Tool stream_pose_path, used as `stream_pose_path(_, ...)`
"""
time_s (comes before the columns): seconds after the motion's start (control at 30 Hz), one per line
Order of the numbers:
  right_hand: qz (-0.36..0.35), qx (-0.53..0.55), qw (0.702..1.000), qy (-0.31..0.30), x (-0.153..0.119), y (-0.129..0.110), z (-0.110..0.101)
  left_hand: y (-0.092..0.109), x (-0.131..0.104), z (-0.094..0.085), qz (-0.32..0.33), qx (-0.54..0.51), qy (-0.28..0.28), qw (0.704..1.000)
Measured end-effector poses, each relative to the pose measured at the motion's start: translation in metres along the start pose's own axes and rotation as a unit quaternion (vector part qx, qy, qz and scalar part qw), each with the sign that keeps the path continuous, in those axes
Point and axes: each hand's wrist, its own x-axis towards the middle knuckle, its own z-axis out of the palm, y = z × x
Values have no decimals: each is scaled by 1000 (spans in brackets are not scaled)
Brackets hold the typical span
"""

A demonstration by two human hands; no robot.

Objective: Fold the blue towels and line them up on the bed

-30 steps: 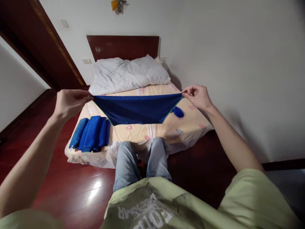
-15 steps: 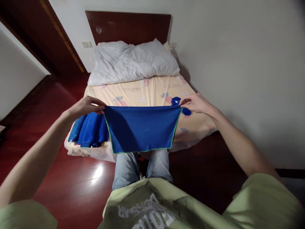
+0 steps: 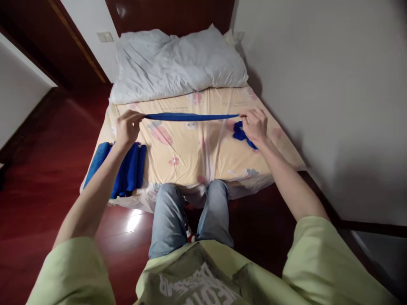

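Note:
A blue towel (image 3: 190,117) is stretched level over the bed, seen nearly edge-on as a thin strip. My left hand (image 3: 129,127) pinches one corner of it, and my right hand (image 3: 255,125) pinches the opposite corner. Just beyond my left forearm, several folded blue cloths (image 3: 132,169) lie side by side at the bed's near left corner. Partly behind my right hand and wrist lies a small crumpled blue item (image 3: 240,131); its kind is unclear.
The bed (image 3: 178,148) wears a cream sheet with printed pictures. A white pillow or quilt (image 3: 181,63) lies at its head, below a dark wooden headboard (image 3: 171,15). A wall (image 3: 318,106) stands to the right, and dark red flooring (image 3: 47,140) to the left.
Both hands have moved forward over the bed with the towel. It hung down as a broad sheet before and now appears as a thin strip. My view has tilted lower.

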Motion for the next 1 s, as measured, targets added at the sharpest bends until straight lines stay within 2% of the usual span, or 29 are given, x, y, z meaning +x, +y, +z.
stream_pose_path(0.07,7,-3,999,-42,-36,13,20,-23,-37,12,32,36,-79,996)
stream_pose_path(0.17,29,-12,990,-134,-105,27,60,-56,-104,39,63,68,-225,970)
stream_pose_path(0.27,65,-4,969,-237,-178,32,98,-75,-171,71,32,117,-332,936)
stream_pose_path(0.33,100,5,954,-282,-218,31,116,-78,-209,89,5,127,-377,918)
stream_pose_path(0.43,169,19,946,-275,-255,28,128,-76,-250,105,-36,118,-386,914)
stream_pose_path(0.53,216,40,947,-235,-267,29,130,-73,-268,111,-73,105,-359,924)
stream_pose_path(0.63,260,84,940,-204,-264,34,134,-68,-269,117,-118,85,-326,934)
stream_pose_path(0.77,386,154,900,-134,-256,38,145,-61,-265,130,-232,44,-241,941)
stream_pose_path(0.9,427,193,876,-114,-249,39,151,-62,-263,139,-392,2,-189,900)
stream_pose_path(1.0,450,237,854,-107,-246,42,148,-67,-261,139,-451,-17,-159,878)
